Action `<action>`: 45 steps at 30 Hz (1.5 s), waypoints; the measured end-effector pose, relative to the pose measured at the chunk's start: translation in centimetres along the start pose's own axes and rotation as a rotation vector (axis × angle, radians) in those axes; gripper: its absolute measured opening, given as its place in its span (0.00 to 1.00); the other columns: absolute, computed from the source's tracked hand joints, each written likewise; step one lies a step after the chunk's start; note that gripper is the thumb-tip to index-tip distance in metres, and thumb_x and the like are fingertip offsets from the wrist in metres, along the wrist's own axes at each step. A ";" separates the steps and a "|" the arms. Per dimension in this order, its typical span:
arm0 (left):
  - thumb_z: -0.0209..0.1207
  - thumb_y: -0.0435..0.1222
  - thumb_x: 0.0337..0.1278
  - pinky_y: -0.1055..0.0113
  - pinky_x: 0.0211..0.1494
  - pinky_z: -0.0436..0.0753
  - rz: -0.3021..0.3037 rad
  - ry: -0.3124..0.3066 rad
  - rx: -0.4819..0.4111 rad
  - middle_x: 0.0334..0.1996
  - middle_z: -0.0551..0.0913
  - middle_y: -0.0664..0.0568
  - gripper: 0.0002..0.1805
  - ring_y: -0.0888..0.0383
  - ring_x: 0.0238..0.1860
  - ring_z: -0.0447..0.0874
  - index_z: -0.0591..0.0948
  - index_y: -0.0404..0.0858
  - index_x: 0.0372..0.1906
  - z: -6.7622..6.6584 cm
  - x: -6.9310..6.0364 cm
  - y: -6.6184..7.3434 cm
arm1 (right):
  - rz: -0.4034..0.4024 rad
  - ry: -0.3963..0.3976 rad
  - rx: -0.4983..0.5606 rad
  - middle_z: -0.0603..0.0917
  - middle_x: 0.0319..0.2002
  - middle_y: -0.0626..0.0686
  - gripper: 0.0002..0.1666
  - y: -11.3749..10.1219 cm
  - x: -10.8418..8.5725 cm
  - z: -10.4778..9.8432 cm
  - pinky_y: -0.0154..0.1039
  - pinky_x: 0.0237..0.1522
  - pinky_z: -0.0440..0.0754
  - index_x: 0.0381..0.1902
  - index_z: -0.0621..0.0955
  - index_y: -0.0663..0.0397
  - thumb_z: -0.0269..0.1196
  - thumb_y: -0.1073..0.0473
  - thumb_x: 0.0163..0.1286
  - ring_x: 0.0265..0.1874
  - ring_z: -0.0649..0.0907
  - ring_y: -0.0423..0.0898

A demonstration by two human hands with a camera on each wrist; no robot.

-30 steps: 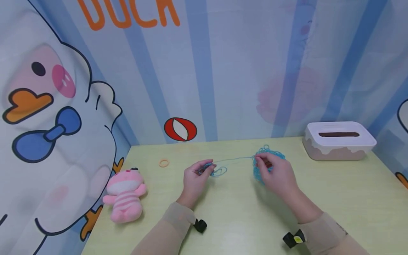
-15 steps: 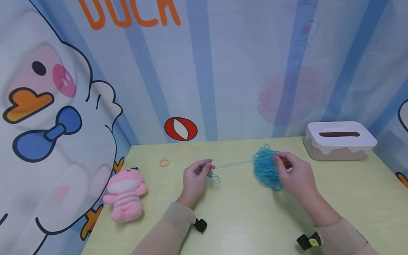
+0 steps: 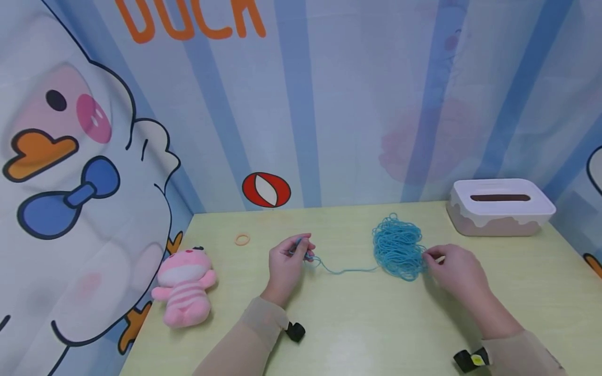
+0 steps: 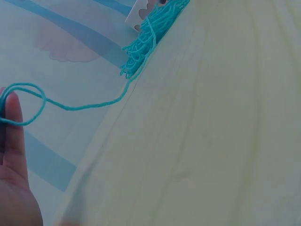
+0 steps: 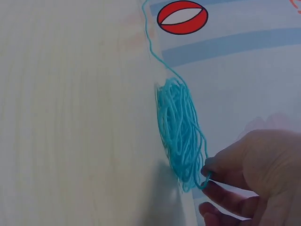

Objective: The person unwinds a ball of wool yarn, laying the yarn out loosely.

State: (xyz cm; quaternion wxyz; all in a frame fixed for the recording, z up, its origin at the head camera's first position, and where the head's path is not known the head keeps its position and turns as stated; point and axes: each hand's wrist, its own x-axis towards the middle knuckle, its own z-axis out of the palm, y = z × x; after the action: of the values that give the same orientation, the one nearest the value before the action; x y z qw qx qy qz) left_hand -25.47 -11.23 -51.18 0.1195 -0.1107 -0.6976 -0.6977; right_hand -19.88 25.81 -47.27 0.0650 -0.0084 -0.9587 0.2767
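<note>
A loose heap of blue yarn [image 3: 398,248] lies on the table right of centre. My left hand [image 3: 288,263] pinches a small bunch of the yarn between thumb and fingers, left of the heap. From that bunch a single strand [image 3: 350,270] runs slack over to the heap; the left wrist view shows a loop of yarn [image 4: 35,88] at the fingertips. At the heap's right edge, my right hand [image 3: 458,269] pinches a strand between thumb and index finger, seen close up in the right wrist view beside the yarn heap [image 5: 178,132].
A pink striped plush toy [image 3: 185,290] lies at the table's left side. Behind it is a small orange ring [image 3: 242,239]. At the back right stands a tissue box [image 3: 500,209]. A printed curtain [image 3: 348,104] hangs behind the table [image 3: 357,329].
My right hand has moved right and nearer, from over the yarn heap to its right edge. The strand between the left hand and heap went from taut to slack. My left hand stays nearly still.
</note>
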 end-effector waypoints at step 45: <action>0.65 0.36 0.79 0.68 0.43 0.93 -0.044 -0.028 -0.038 0.43 0.87 0.22 0.12 0.63 0.31 0.91 0.91 0.33 0.55 0.0 0.1 -0.2 | -0.315 0.105 0.240 0.93 0.40 0.50 0.09 -10.9 1.3 5.2 0.40 0.40 0.90 0.51 0.90 0.54 0.67 0.58 0.81 0.38 0.90 0.46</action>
State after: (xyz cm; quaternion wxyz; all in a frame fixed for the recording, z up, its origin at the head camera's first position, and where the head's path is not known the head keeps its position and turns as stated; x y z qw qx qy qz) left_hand -25.59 -11.20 -51.32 0.0922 -0.1072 -0.6882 -0.7116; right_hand -21.65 13.89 -45.70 0.1582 0.1351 -0.9035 0.3746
